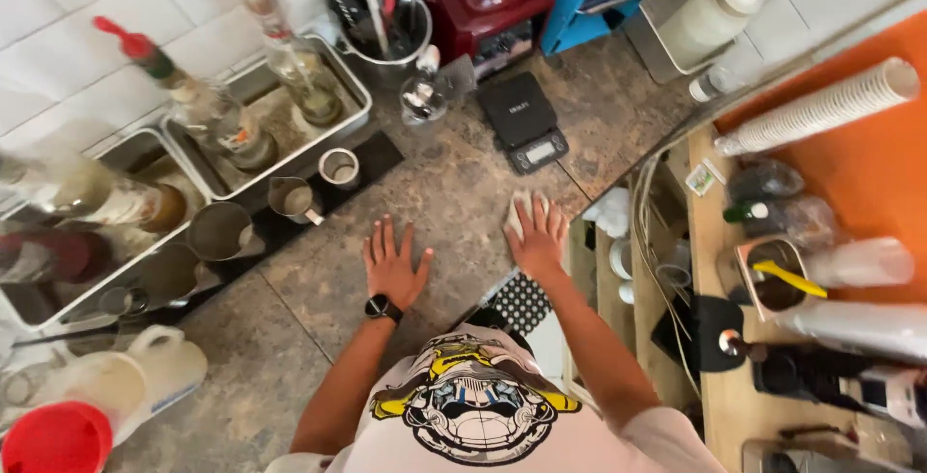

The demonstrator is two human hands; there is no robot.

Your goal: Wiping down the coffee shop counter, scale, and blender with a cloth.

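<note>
From the head camera: the left hand lies flat on the stone counter, fingers spread and holding nothing, likely bracing. The right hand presses a white cloth onto the counter, fingers splayed over it, as for wiping. Both sit below the black scale; small metal jugs stand left of it, on a dark mat.

The right hand is covering most of a pale folded cloth on the mottled stone tabletop. A red round lid is running off the bottom-left edge, and the dark glass bottles at left are blurring together.
</note>
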